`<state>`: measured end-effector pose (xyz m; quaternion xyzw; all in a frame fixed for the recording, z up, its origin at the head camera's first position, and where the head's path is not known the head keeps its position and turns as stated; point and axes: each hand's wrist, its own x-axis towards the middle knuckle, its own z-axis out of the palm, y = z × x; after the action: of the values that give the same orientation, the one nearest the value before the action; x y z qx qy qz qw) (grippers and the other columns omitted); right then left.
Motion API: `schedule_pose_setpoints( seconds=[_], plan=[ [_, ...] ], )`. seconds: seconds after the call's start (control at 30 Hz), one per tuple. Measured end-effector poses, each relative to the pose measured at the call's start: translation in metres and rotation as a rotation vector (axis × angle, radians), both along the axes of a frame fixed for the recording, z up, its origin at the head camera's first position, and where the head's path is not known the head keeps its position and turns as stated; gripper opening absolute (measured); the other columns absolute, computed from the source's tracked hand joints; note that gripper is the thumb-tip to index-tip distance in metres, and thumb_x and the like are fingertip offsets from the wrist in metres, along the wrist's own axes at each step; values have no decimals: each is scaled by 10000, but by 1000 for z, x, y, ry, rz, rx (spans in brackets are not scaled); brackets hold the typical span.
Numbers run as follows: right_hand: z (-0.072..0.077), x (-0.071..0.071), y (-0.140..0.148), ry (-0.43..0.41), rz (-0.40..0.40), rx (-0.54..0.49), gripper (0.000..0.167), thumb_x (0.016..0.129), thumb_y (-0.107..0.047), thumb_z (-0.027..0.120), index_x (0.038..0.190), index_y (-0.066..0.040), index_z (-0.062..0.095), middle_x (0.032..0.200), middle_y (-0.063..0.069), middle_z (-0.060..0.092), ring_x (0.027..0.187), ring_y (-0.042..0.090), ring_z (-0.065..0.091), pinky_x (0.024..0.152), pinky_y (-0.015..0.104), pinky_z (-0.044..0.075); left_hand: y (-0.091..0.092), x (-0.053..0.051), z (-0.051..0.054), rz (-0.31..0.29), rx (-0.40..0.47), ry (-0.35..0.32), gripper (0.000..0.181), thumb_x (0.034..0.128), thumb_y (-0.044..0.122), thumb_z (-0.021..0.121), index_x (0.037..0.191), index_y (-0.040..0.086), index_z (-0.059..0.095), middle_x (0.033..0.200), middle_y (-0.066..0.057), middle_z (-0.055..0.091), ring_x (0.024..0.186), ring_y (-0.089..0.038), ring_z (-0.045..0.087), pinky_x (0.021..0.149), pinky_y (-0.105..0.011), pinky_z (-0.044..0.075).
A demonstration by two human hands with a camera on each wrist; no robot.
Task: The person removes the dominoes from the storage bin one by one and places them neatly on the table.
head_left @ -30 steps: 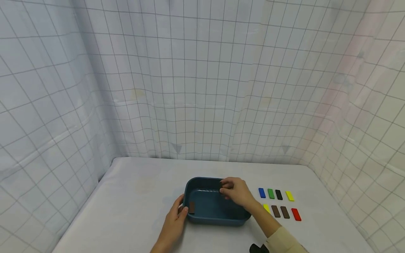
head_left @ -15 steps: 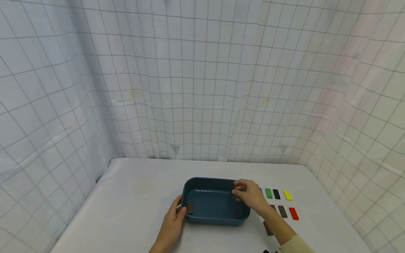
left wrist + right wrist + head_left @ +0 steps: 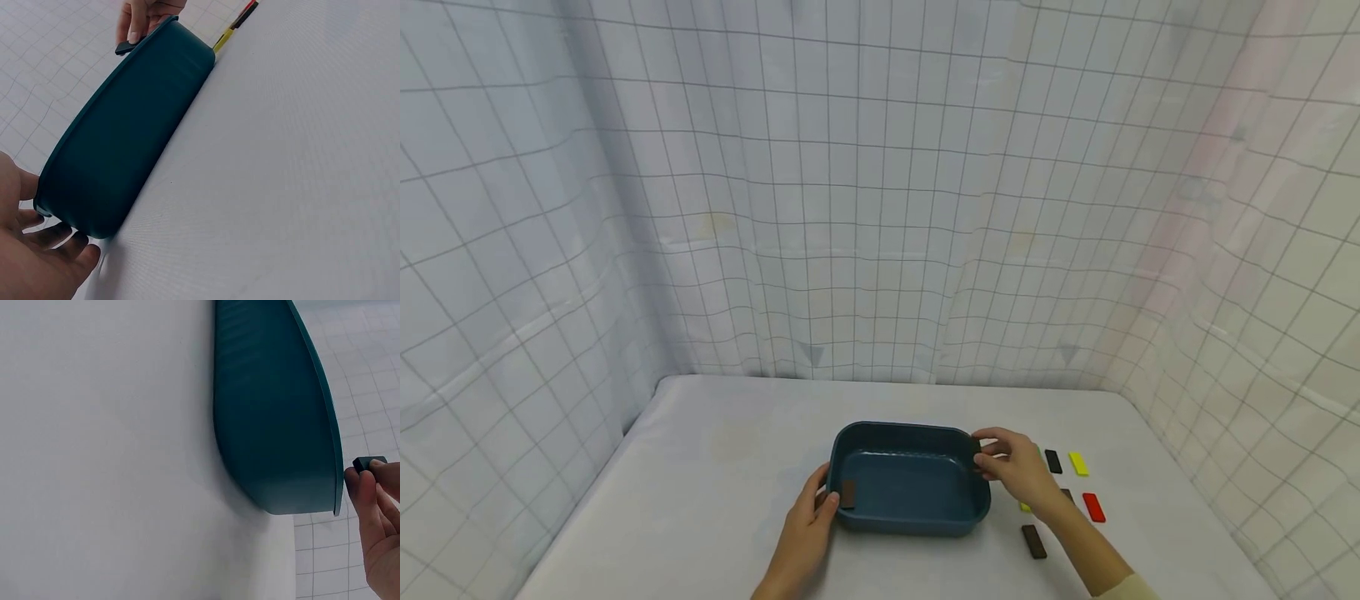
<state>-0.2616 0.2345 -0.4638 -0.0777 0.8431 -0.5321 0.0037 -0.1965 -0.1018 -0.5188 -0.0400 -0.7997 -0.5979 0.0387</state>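
Observation:
A dark teal tray (image 3: 910, 527) stands on the white table. My left hand (image 3: 805, 533) grips its left side, thumb by the rim and fingers against the outer wall. Inside, near that thumb, a brown rectangular block (image 3: 847, 494) lies on the floor of the tray. My right hand (image 3: 1017, 471) is at the tray's right rim, pinching a small dark block (image 3: 369, 464) between thumb and fingers. In the left wrist view, that dark block (image 3: 125, 47) shows just beyond the rim.
Right of the tray, flat blocks lie on the table: black (image 3: 1053, 461), yellow (image 3: 1078, 463), red (image 3: 1094, 507) and a dark brown one (image 3: 1033, 542) nearer the front. My right hand and forearm partly cover others. Gridded white cloth (image 3: 880, 250) hangs behind and at both sides.
My right hand has moved right, from above the tray's inside to its right rim, holding the dark block. The front dark brown block has come into view. My left hand keeps its grip.

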Motion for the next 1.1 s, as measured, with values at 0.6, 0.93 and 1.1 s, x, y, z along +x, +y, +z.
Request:
schedule_pose_setpoints(
  seconds=[0.6,0.93,1.1],
  plan=[
    [-5,23,44,-16,-39,8,417,945,22,723,1354,14,643,988,121,693,897,357,745,730,349,627,2,2,1,-3,-5,-25,532,1114,168,495,1586,-4,320,1569,-263,394,1393,-446,454,1093,-549,425],
    [-14,38,66,-74,-156,71,381,949,26,711,1327,-3,665,963,86,700,850,248,719,700,321,622,2,2,2,4,-8,-39,549,1116,181,494,1597,-1,301,1587,-259,370,1399,-450,443,1096,-552,422],
    [-20,45,77,-108,-178,107,376,929,23,732,1300,21,669,927,59,702,818,231,700,693,307,617,2,2,1,0,-5,-35,545,1113,166,498,1597,6,303,1584,-260,373,1400,-444,444,1091,-541,431]
  ],
)
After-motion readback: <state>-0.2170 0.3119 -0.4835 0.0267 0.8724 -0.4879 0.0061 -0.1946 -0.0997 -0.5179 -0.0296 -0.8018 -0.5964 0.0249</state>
